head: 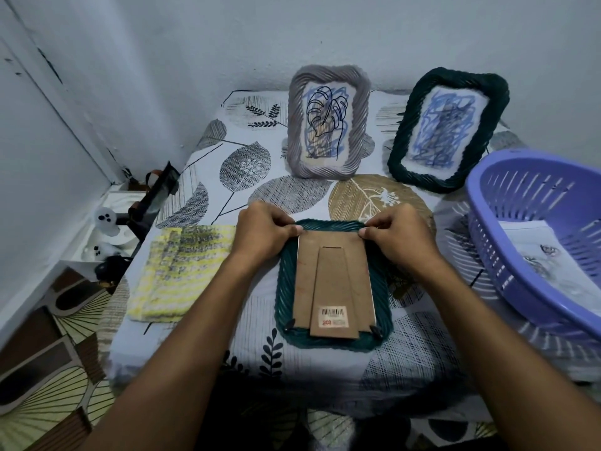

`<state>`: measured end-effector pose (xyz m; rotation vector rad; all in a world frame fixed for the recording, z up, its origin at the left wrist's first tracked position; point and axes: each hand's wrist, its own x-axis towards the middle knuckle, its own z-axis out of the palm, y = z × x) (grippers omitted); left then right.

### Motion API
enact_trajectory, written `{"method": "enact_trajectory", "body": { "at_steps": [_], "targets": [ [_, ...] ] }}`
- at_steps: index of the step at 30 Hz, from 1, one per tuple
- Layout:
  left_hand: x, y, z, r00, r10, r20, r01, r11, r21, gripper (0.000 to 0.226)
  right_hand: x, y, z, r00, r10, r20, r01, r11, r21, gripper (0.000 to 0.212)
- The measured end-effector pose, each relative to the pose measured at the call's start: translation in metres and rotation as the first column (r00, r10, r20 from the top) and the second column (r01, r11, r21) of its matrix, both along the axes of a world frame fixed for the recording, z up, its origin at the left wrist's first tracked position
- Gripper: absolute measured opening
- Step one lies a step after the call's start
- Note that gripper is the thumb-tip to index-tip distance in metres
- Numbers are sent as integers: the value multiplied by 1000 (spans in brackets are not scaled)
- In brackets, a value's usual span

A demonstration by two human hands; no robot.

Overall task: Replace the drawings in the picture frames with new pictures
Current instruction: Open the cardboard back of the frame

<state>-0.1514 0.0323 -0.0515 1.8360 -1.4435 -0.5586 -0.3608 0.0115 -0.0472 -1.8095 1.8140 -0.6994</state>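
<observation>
A dark green woven picture frame [283,288] lies face down at the middle of the table, its brown cardboard back panel [335,281] with a barcode sticker facing up. My left hand [263,231] pinches the panel's top left corner. My right hand [398,234] pinches its top right corner. A grey woven frame [359,125] stands at the back, holding a leaf line drawing over blue scribble. To its right a second dark green frame [406,138] leans, holding a blue scribbled drawing.
A purple plastic basket [507,242] at the right holds a sheet with a drawing [540,255]. A yellow and grey cloth [182,271] lies left of the frame. Left of the table, a white shelf carries small white figures [105,219] and a dark bag [156,196].
</observation>
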Motion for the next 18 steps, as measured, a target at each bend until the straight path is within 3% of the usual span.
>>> {"method": "enact_trajectory", "body": {
  "at_steps": [18],
  "targets": [
    [3, 1, -2, 999, -10, -40, 10, 1000, -12, 12, -4, -2, -4, 996, 69, -57, -70, 997, -23, 18]
  ]
}}
